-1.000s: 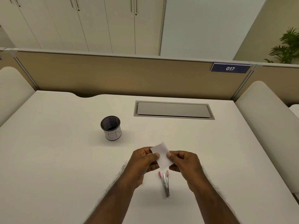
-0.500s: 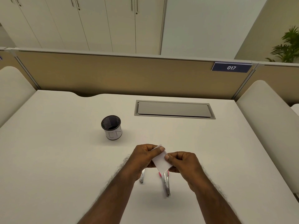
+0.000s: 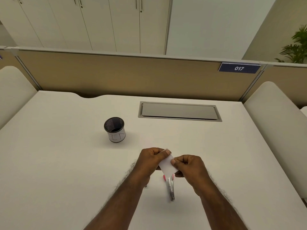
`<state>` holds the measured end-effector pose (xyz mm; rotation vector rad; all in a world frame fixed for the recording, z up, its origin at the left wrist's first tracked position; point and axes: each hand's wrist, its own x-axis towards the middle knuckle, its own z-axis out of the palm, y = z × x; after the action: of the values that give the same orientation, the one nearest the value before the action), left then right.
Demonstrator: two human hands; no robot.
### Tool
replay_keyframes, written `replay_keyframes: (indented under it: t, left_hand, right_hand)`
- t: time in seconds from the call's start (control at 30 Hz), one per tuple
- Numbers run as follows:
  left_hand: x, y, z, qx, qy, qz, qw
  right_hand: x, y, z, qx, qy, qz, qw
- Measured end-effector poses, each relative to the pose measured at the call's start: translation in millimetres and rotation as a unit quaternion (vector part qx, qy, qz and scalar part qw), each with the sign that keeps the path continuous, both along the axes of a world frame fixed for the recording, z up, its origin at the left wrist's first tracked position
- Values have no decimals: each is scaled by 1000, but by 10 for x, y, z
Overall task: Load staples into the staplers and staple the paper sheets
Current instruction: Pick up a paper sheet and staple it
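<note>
Head view: both hands, left (image 3: 150, 161) and right (image 3: 188, 166), pinch the paper (image 3: 167, 166).

White desk (image 3: 58, 163) against a tan partition (image 3: 116, 75) (numbered 017); pale cabinets (image 3: 99, 22) behind.

A small white matt paper slip (image 3: 167, 166) sits pinched between both hands. Just beneath them lies a shiny bare-metal stapler with pink, probably plastic, ends (image 3: 170, 188). Beyond the left hand stands a black wire-mesh cup wrapped in white paper (image 3: 115, 129) on the smooth, matt off-white desk (image 3: 66, 163).
</note>
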<state>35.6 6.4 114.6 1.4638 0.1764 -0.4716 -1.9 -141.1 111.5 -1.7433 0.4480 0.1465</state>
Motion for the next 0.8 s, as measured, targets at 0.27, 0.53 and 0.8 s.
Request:
replay_keyframes:
  t: [0.27,0.53,0.8]
  left_hand:
    - [-85,69,-183,-134,89,8,987]
    - [-3,159,-227,-54,41,120,990]
    - [32,210,-326,-18,27,128,991]
  right_hand:
    - [-25,9,-86,69,-29,-87,993]
    - [-35,-6,-675,-157,-2,-68,985]
    - [-269,276,-1169,-376,91,66,920]
